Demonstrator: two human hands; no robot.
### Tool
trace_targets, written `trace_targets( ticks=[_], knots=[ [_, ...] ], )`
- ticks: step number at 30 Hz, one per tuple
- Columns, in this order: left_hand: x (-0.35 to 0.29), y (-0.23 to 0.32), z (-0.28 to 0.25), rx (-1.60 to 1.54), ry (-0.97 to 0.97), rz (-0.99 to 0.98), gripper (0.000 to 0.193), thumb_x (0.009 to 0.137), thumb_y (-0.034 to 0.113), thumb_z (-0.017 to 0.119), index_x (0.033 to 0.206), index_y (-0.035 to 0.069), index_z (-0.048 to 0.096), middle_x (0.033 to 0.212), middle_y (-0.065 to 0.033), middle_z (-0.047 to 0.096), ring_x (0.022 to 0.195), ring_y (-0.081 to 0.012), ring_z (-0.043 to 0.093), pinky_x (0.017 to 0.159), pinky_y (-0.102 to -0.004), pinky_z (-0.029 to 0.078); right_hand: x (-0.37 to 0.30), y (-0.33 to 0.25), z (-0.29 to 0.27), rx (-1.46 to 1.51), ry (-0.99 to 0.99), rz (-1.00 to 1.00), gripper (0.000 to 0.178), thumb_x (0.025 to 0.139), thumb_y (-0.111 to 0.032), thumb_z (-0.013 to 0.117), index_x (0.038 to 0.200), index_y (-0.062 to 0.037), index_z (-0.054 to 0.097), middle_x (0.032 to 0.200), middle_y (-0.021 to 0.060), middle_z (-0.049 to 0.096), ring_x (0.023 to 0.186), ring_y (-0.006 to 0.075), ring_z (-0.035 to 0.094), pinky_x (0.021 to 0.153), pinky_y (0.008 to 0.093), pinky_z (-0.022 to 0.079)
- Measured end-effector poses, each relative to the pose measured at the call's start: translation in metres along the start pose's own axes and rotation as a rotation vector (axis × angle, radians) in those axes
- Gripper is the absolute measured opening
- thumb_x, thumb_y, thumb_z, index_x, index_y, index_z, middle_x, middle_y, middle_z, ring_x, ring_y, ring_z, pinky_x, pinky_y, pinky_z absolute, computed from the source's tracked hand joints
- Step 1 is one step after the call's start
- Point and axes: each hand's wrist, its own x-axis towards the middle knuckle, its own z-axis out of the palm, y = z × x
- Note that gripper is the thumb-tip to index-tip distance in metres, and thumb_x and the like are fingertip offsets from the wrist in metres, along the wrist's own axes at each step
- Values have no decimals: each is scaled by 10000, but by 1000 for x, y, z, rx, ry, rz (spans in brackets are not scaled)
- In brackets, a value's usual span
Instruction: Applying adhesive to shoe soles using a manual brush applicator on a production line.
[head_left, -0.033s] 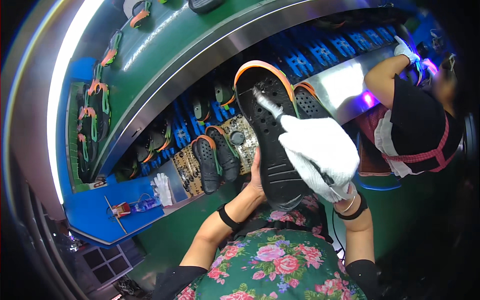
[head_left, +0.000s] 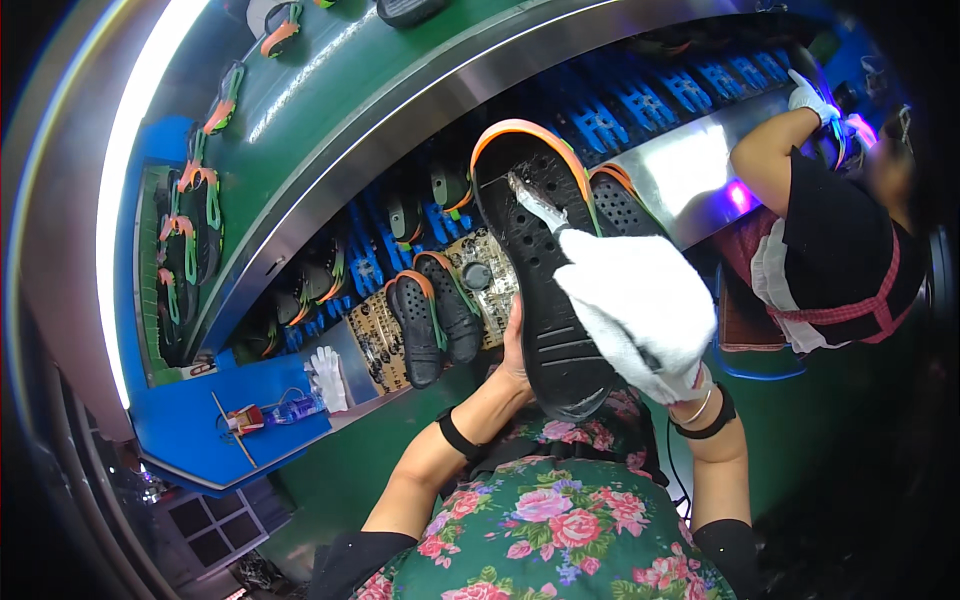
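A black clog (head_left: 535,280) with an orange and green strap is held up before me. My left hand (head_left: 512,345), bare, is wrapped round its left edge, the rest of its fingers hidden behind it. In a white glove, my right hand (head_left: 640,315) closes round a slim tool (head_left: 540,208) with a silvery-white end and a dark part at the glove. That end lies over the clog's perforated part; contact is hard to judge. Behind and left, a pair of similar clogs (head_left: 425,325) lies on a patterned brown mat. Another clog (head_left: 625,205) is partly hidden by the held one.
A green conveyor (head_left: 300,130) with a metal edge curves overhead, carrying clogs. Blue racks (head_left: 645,105) run beneath it. On a blue side table (head_left: 180,410) lie a white glove (head_left: 327,378) and a purple-blue bottle (head_left: 295,410). At right, a co-worker (head_left: 830,230) works under violet light.
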Motion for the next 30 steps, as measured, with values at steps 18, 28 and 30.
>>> trace_targets(
  ticks=[18, 28, 30],
  knots=[
    [20, 16, 36, 126, 45, 140, 1123, 908, 902, 329, 1639, 52, 269, 1626, -201, 403, 1446, -388, 474, 1232, -543, 361, -26, 7, 15, 344, -53, 117, 328, 847, -89, 793, 1175, -81, 786, 1203, 127, 773, 1043, 269, 740, 984, 417, 540],
    [36, 23, 35, -30, -292, 183, 1069, 910, 904, 315, 1638, 122, 314, 1627, -162, 417, 1378, -525, 502, 1119, -672, 463, -38, -5, 27, 476, -9, 91, 350, 816, -7, 789, 1163, -51, 785, 1132, 131, 784, 966, 280, 753, 872, 394, 596],
    [38, 23, 43, -51, -196, 188, 1046, 920, 893, 329, 1628, 124, 337, 1605, -171, 439, 1329, -522, 545, 1107, -669, 474, -42, 6, 22, 328, -1, 122, 358, 834, -9, 772, 1190, -52, 775, 1183, 132, 776, 1042, 286, 748, 943, 402, 584]
  ],
)
